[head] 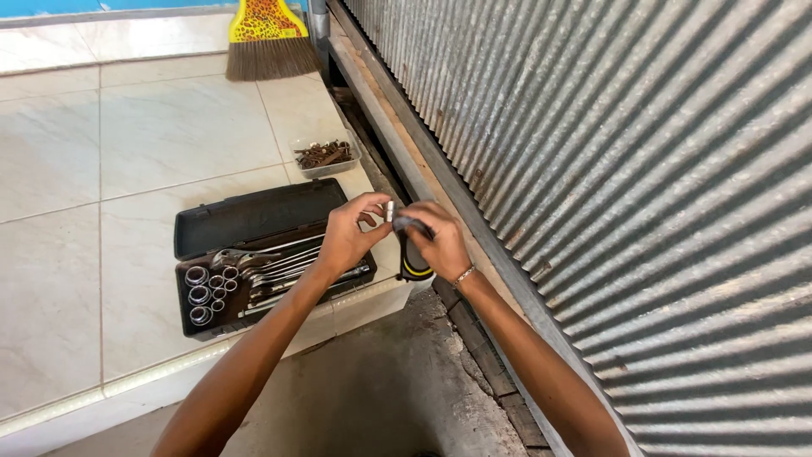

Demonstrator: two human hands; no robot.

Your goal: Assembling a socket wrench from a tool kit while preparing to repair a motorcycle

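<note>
Socket [389, 210] between raised left hand [348, 237] fingertips

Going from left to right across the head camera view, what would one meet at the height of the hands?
Open black tool case → left hand → small metal socket → right hand, holding a black and yellow handle → wooden beam → corrugated metal wall.

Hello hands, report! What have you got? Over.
Left hand pinches small silver socket. Right hand grips black-and-yellow tool handle. Open toolbox below. Nothing between.

Pale tiled floor [127, 152], corrugated metal wall [643, 169]
</note>
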